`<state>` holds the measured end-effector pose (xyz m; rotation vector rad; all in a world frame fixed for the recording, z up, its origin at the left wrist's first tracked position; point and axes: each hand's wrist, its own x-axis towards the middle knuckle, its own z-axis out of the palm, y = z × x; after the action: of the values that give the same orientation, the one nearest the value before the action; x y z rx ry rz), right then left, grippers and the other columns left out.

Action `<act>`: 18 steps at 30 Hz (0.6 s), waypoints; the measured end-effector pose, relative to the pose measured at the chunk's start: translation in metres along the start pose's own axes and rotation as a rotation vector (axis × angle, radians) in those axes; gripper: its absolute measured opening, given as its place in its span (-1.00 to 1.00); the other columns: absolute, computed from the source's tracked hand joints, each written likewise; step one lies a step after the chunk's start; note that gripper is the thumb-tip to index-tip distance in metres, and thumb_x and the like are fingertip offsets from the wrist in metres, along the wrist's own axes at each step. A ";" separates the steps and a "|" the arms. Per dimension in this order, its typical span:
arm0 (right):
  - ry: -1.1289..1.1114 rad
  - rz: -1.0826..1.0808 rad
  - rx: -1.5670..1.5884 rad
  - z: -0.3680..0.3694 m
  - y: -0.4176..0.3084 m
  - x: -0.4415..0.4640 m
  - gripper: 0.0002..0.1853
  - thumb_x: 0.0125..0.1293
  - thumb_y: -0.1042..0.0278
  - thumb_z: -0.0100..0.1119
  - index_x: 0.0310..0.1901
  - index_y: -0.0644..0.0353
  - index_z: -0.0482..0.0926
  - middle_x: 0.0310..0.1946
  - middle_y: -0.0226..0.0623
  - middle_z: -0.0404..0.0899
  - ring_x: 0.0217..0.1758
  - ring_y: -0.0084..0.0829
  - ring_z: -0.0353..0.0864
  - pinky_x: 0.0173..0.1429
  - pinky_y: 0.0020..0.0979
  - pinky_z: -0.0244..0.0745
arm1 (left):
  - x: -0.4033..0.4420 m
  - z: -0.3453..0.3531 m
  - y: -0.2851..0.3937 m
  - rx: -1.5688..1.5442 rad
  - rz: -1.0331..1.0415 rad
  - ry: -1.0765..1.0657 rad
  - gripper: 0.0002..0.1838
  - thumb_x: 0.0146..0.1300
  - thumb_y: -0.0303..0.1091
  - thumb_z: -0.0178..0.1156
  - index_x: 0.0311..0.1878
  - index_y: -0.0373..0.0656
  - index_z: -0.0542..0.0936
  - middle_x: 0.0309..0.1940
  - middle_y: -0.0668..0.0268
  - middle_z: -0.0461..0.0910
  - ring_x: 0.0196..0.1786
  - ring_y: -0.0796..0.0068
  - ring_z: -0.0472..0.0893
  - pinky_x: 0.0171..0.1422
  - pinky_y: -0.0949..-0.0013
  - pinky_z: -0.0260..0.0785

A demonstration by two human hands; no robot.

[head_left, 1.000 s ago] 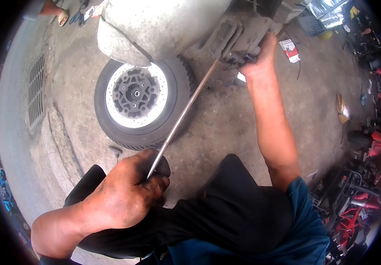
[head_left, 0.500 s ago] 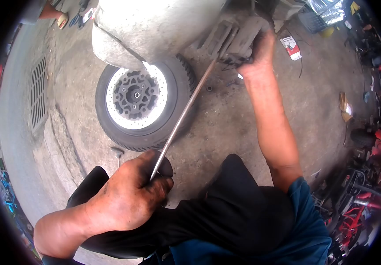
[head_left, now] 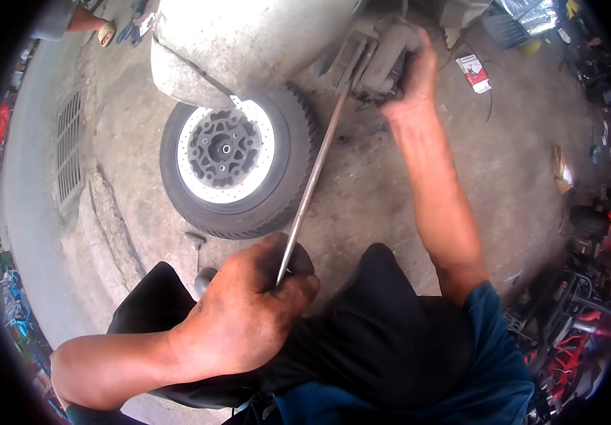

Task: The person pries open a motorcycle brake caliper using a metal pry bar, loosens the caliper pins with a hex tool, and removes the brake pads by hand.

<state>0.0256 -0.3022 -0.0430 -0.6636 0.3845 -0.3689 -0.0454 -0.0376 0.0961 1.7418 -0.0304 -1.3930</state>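
Overall, I am viewing a stained concrete floor (head_left: 383,205), on which the remaining items are lying or being held. Above the wheel, a pale, rounded body (head_left: 249,42) is hanging over the tyre's upper edge as I am seeing it. I am observing the wheel (head_left: 226,149) lying flat, its drilled bright disc facing upward. Black-trousered knees (head_left: 404,326) are framing the near side, and a slotted grating (head_left: 69,152) is lying at far left. Diagonally, a slender metal rod (head_left: 312,180) is running from the left hand up to the metal assembly, its far end meeting the slotted side. I am seeing the left hand (head_left: 249,308) clamping its fingers together around the rod's near end. The grimy metal assembly (head_left: 380,67) is sitting at upper centre, beside the pale body; the right hand (head_left: 417,81) is clasping its outer side, most fingers being hidden behind it. Smaller still, a red-and-white packet (head_left: 474,73) is lying right of that hand, and a small dark ring (head_left: 342,139) is lying below the assembly.
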 end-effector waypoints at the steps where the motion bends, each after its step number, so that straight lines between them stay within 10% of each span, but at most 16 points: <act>1: 0.020 -0.040 -0.008 0.002 0.003 0.000 -0.62 0.31 -0.04 -0.06 -0.14 0.10 0.53 -0.24 -0.31 0.59 -0.15 -0.30 0.64 -0.07 -0.20 0.60 | -0.001 0.004 0.007 -0.029 -0.043 0.019 -0.86 0.28 -0.48 0.12 -0.15 -0.33 0.45 -0.54 0.28 0.48 -0.58 0.49 0.57 -0.59 0.52 0.35; 18: 0.066 0.054 0.056 0.007 -0.002 -0.006 -0.62 0.25 -0.03 0.01 -0.27 0.17 0.56 -0.43 -0.22 0.64 -0.43 -0.29 0.65 -0.33 -0.31 0.62 | 0.021 0.067 -0.020 -0.163 0.145 0.187 -0.89 0.29 -0.42 0.17 -0.28 -0.26 0.50 -0.56 0.46 0.41 -0.51 0.72 0.33 -0.44 0.56 0.17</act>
<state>0.0229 -0.2978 -0.0354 -0.5859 0.4524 -0.3501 -0.1004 -0.0764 0.0679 1.6917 0.0570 -1.0936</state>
